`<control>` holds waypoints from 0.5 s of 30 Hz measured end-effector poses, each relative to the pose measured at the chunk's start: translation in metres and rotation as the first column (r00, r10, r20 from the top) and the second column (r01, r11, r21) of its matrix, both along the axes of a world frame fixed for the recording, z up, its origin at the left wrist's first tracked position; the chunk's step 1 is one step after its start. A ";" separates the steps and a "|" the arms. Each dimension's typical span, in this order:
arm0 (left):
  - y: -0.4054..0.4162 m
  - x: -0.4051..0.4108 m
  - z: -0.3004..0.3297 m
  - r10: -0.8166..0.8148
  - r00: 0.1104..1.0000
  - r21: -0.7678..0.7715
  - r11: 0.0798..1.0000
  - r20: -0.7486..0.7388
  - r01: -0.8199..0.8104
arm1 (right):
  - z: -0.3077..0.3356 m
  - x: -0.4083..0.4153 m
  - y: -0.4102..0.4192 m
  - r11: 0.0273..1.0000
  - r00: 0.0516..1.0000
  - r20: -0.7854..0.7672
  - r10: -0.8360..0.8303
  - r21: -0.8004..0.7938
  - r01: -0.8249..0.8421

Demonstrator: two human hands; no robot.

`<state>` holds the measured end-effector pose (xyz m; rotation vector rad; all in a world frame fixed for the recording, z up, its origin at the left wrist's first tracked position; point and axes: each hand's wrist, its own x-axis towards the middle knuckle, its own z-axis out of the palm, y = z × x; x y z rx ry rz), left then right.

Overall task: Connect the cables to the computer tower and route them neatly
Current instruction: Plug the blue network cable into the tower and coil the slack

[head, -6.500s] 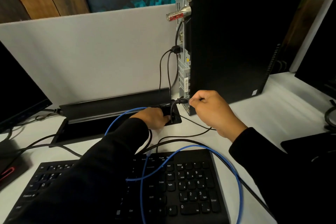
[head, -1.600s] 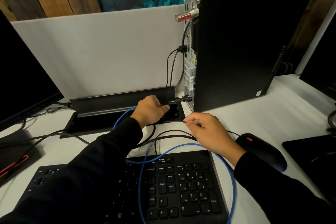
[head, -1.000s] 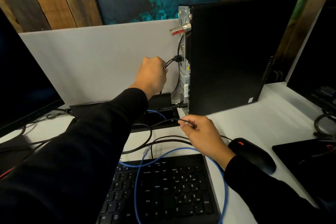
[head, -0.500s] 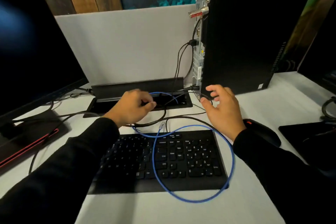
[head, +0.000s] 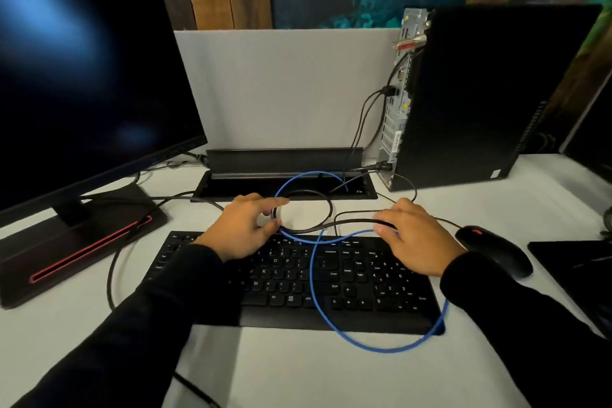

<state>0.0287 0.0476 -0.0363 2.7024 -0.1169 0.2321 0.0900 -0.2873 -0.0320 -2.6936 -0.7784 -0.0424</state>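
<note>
The black computer tower [head: 480, 93] stands at the back right, its rear panel [head: 397, 109] facing left with several black cables plugged in. A blue cable [head: 381, 346] rises from the open cable box [head: 284, 190] and loops over the keyboard [head: 298, 285]. My left hand [head: 245, 225] pinches the blue cable between thumb and forefinger, beside a black cable loop [head: 326, 209]. My right hand [head: 414, 238] rests just behind the keyboard, its fingers curled over a thick black cable [head: 351, 223] that runs leftward into that loop.
A large dark monitor [head: 82, 76] on a red-trimmed base [head: 76, 252] fills the left. A black mouse [head: 493, 250] lies right of my right hand. A grey partition [head: 281, 86] closes off the back. A second dark device sits at the right edge.
Both hands have drawn back toward the keyboard. My right hand left the tower's base and now lies on the black cable. My left hand shifted right onto the blue cable.
</note>
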 end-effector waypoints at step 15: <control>-0.031 0.004 0.031 0.137 0.969 -0.446 0.894 0.208 -0.031 | 0.016 0.009 -0.013 0.922 0.989 0.066 -0.131 0.376 0.097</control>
